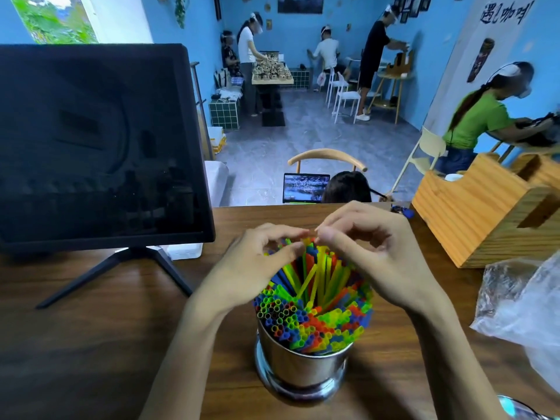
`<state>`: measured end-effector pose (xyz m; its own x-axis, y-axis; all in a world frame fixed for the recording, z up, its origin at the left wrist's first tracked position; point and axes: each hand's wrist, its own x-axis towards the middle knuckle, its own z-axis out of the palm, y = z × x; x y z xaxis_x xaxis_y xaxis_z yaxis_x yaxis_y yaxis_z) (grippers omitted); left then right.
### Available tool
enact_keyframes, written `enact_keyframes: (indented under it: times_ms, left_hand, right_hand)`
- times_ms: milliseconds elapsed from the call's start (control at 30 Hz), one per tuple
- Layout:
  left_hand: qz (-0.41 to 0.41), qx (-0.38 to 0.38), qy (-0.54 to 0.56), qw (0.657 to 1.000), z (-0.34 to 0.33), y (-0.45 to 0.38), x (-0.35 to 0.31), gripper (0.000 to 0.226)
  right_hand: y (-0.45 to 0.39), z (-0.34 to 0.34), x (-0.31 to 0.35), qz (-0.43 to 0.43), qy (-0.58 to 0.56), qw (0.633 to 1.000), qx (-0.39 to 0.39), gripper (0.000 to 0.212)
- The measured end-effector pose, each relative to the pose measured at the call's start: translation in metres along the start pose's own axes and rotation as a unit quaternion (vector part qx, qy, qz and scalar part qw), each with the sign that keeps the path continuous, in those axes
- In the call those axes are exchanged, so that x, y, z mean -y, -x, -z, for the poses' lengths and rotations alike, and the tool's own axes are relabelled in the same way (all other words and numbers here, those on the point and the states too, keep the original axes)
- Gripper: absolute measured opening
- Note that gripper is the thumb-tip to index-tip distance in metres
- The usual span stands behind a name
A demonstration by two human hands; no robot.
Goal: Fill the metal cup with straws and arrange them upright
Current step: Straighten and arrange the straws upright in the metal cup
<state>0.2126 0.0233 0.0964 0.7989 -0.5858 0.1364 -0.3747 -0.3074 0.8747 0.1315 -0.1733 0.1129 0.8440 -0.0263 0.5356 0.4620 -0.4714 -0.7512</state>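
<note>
A shiny metal cup [303,371] stands on the wooden counter near the front edge, packed with several colourful straws [315,316] in red, blue, green, yellow and orange. The near straws stand low in the cup; a taller bunch rises at the back. My left hand [260,262] and my right hand [372,253] meet over that taller bunch, thumbs and fingertips pinching the straw tips from either side.
A dark monitor [97,144] on a black stand fills the left. A wooden organiser box [485,213] sits at the right, with a crumpled clear plastic bag [527,304] in front of it. Several people work in the blue room beyond the counter.
</note>
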Motion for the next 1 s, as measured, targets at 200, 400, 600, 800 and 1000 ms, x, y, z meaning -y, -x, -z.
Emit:
enact_keyframes:
  times_ms: [200, 400, 600, 800, 1000]
  left_hand:
    - [0.031, 0.028, 0.005, 0.999, 0.001, 0.001, -0.006, 0.014]
    - [0.013, -0.017, -0.004, 1.0, 0.005, 0.004, -0.004, 0.004]
    - [-0.026, -0.026, -0.035, 0.999, 0.007, 0.006, -0.007, 0.006]
    - [-0.067, -0.072, -0.048, 0.994, 0.007, 0.007, -0.006, 0.009]
    - [-0.085, -0.161, -0.053, 0.982, 0.004, 0.011, -0.01, 0.01]
  right_hand:
    - [-0.005, -0.005, -0.011, -0.04, -0.041, 0.998, -0.007, 0.039]
    - [-0.006, -0.011, -0.014, -0.067, -0.078, 0.994, -0.034, 0.04]
    - [-0.006, -0.012, -0.011, -0.06, -0.075, 0.995, 0.007, 0.024]
    - [-0.004, -0.008, -0.007, -0.044, -0.051, 0.997, 0.032, 0.021]
    - [-0.004, -0.01, -0.007, -0.033, -0.074, 0.997, -0.005, 0.014]
